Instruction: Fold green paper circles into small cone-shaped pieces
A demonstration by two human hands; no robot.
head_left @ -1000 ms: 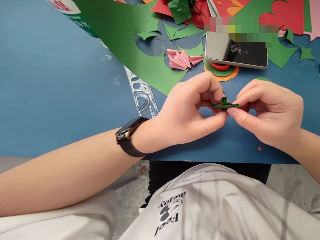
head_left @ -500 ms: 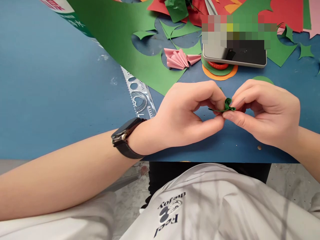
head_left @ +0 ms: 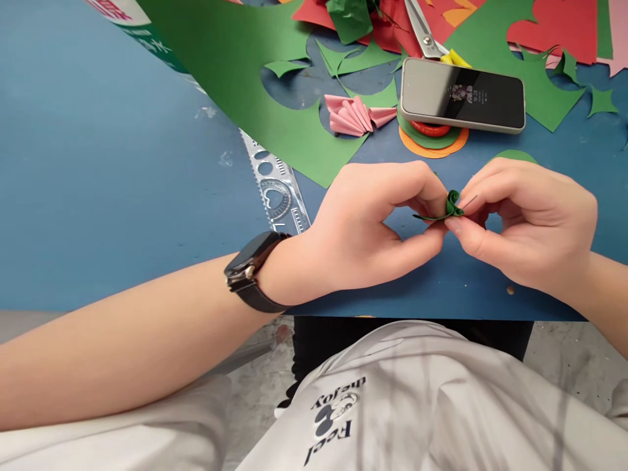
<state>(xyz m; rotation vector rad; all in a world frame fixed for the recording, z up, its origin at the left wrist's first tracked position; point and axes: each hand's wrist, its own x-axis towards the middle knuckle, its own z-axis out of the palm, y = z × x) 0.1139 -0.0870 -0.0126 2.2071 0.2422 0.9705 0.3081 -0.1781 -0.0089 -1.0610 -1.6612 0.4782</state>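
Observation:
A small piece of green paper (head_left: 452, 204), curled into a tight roll at one end, is held above the table between my two hands. My left hand (head_left: 367, 226) pinches its flat, pointed side with thumb and fingers closed. From the other side, the thumb and forefinger of my right hand (head_left: 544, 226) are closed at the curled edge, touching it. My fingertips hide part of the paper. Beyond my hands lie folded pink paper cones (head_left: 354, 116) and a phone (head_left: 461, 95), which rests over round green and orange paper pieces (head_left: 436, 152).
Scissors (head_left: 426, 39) with yellow on the handle lie behind the phone. A large cut green sheet (head_left: 235, 72) partly covers a clear plastic stencil ruler (head_left: 275, 190). Red paper (head_left: 564, 29) and several green scraps (head_left: 602, 99) are spread across the back of the blue table (head_left: 98, 163).
Both hands have shifted very slightly right with the green paper, and its curl has turned a little. The phone and scissors, blurred out before, now show clearly.

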